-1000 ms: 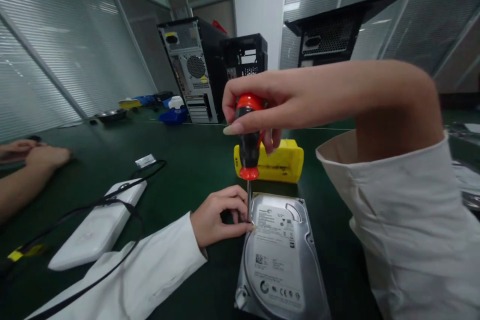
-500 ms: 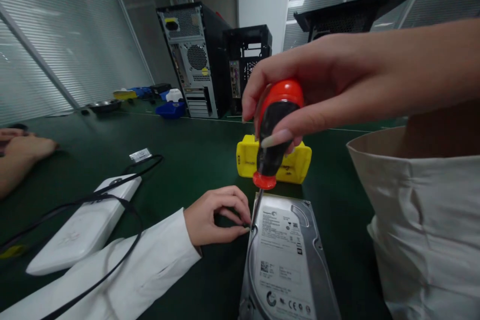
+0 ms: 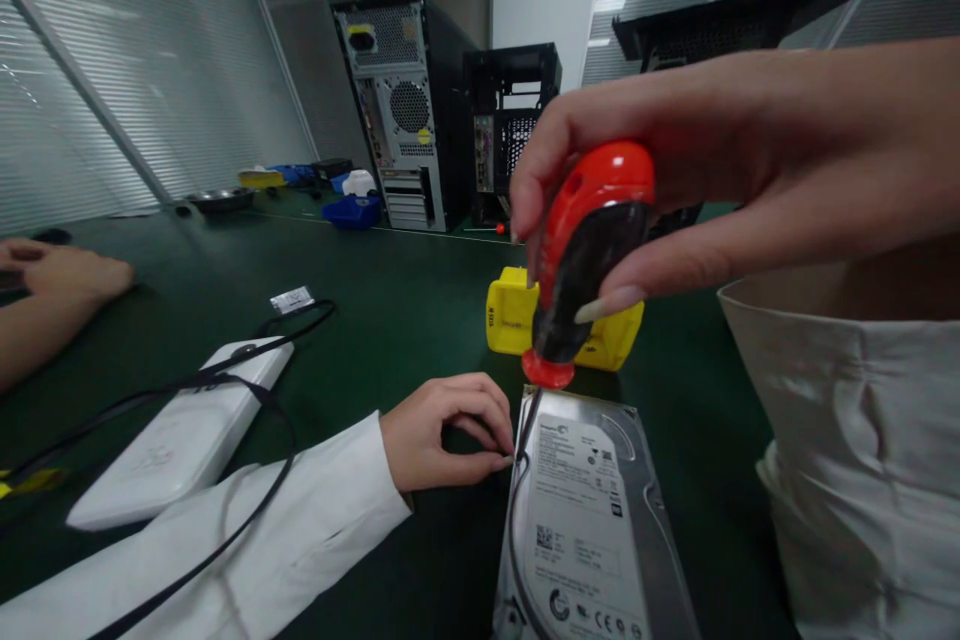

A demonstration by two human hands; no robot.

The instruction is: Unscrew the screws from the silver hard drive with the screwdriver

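In my right hand (image 3: 675, 120) is a screwdriver (image 3: 592, 230) with a red and black handle, fingers wrapped around it from above. Its shaft slants down to the left edge of a silver hard drive (image 3: 581, 510) that lies label up on the table. Beside that same edge, my left hand (image 3: 442, 435) pinches thumb and fingertips together close to the screwdriver's tip. What the pinch holds, if anything, is too small to make out. A dark cord runs along the drive's left side.
Behind the drive sits a yellow bin (image 3: 512, 310). A white power bank (image 3: 180, 430) with black cords lies left. Computer cases (image 3: 409, 110) stand at the back, near a blue bin (image 3: 352, 211). Another person's hands (image 3: 75, 270) rest at far left.
The screwdriver's handle has tipped further right with my right hand, while its tip stays at the drive's edge. My left hand keeps its pinch. The whole view has shifted slightly.
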